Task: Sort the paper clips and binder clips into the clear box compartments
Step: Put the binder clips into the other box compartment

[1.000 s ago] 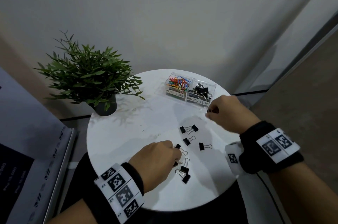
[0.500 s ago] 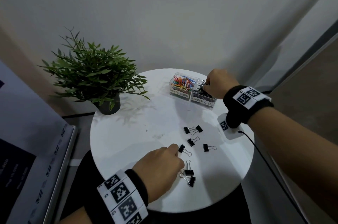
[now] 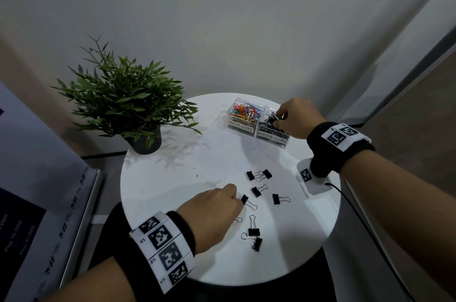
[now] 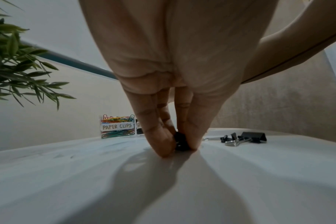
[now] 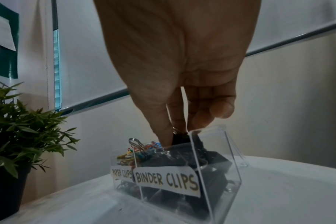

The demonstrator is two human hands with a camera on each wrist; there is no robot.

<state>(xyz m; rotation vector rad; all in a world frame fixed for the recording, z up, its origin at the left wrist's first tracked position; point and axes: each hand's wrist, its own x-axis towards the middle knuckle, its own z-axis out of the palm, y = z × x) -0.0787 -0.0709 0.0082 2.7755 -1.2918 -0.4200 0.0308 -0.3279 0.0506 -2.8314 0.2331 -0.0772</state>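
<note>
A person's two hands work over a round white tabletop. The right hand reaches over the clear box near the far edge, thumb and fingers pinching a black binder clip just above the compartment labelled BINDER CLIPS, which is already heaped with black clips. The neighbouring compartment, labelled PAPER CLIPS, holds a tangle of coloured paper clips.

The left hand sits low near the middle of the tabletop, its fingertips closed on a small black binder clip that rests on the surface. Its wire handle sticks out to the right in the head view.

Six more loose binder clips lie scattered between the middle and the right edge, two with their handles overlapping and two close together toward the near edge. A potted plant stands at the far left edge. Both wrists wear black bands with printed square markers.
</note>
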